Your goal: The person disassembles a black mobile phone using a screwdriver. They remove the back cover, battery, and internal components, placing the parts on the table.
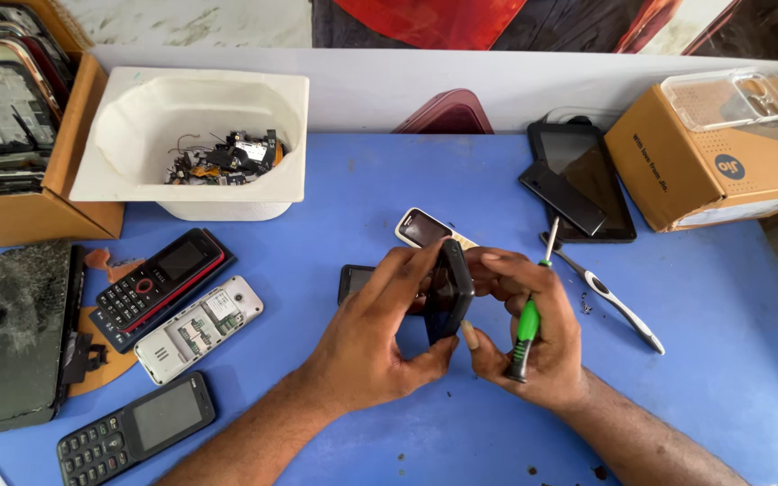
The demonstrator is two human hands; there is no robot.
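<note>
My left hand (373, 335) and my right hand (533, 333) both grip a small black phone (449, 290) held on edge above the blue table (704, 306). The right hand also holds a green-handled screwdriver (527, 317), its shaft pointing up past my fingers. Just behind my hands lie a white keypad phone (422, 227) and a dark phone (354, 280), partly hidden by my left hand.
A white tray (119, 153) of small electronic parts stands at the back left. Keypad phones (168, 274), an opened phone (198, 328) and a cracked screen (20, 333) lie left. A tablet (587, 175), tweezers (618, 310) and a cardboard box (704, 171) are at right.
</note>
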